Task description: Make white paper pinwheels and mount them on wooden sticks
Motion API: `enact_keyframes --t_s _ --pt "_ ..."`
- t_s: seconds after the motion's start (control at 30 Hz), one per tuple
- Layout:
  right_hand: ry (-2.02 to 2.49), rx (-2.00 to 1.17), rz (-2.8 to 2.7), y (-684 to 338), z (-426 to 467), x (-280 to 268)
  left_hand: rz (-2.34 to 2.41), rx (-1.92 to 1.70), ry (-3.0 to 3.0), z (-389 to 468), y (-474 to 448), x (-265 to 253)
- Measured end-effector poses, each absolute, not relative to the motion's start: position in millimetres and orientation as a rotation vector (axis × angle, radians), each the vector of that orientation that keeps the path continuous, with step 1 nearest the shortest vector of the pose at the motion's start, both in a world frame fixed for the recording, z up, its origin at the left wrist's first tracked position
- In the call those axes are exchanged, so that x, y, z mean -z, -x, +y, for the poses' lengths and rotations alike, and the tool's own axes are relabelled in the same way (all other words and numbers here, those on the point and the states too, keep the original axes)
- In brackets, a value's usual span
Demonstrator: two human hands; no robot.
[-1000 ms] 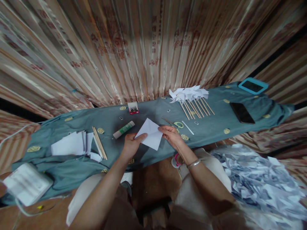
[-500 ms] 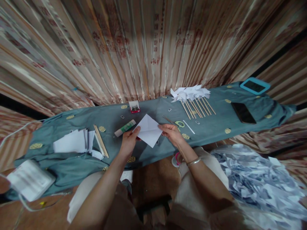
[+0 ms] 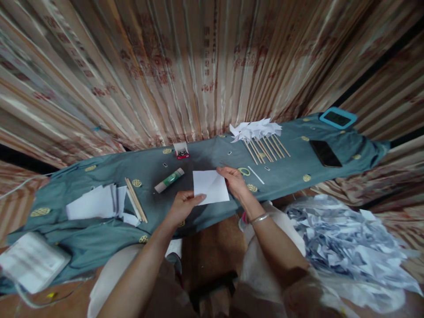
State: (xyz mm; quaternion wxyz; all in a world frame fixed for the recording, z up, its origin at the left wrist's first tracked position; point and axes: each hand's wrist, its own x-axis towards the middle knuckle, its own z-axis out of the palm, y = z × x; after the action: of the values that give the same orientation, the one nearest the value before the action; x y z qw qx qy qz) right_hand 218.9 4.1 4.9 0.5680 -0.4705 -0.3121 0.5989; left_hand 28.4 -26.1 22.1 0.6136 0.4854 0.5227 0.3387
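The left hand (image 3: 183, 206) pinches the lower left corner and the right hand (image 3: 233, 180) the upper right corner of 1 white paper square (image 3: 211, 187), held over a green cloth (image 3: 212, 154) between a green-labelled tube (image 3: 169, 180) and scissors (image 3: 244, 171), with paper pinwheels (image 3: 256, 130) lying farther back to the right.

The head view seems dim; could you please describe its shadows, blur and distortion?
In the head view, soft shadow darkens the cloth beside the white paper; the head view blurs the white box at lower left; stripes on the curtain fan outward in the head view, suggesting wide-angle distortion.
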Motion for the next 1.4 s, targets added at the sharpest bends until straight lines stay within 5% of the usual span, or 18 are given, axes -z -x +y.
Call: enact_keyframes --t_s 0.53,0.9,1.4 --pt "1.156 -1.371 -0.856 -213 -3 6 1.249 -0.799 -0.999 -38 -31 -7" --pt "1.840 -0.096 -1.579 -287 -5 23 1.231 -0.856 -0.846 -46 -40 0" --pt "2.173 0.153 -1.915 -282 -16 22 1.120 -0.914 -0.804 -49 -50 7"
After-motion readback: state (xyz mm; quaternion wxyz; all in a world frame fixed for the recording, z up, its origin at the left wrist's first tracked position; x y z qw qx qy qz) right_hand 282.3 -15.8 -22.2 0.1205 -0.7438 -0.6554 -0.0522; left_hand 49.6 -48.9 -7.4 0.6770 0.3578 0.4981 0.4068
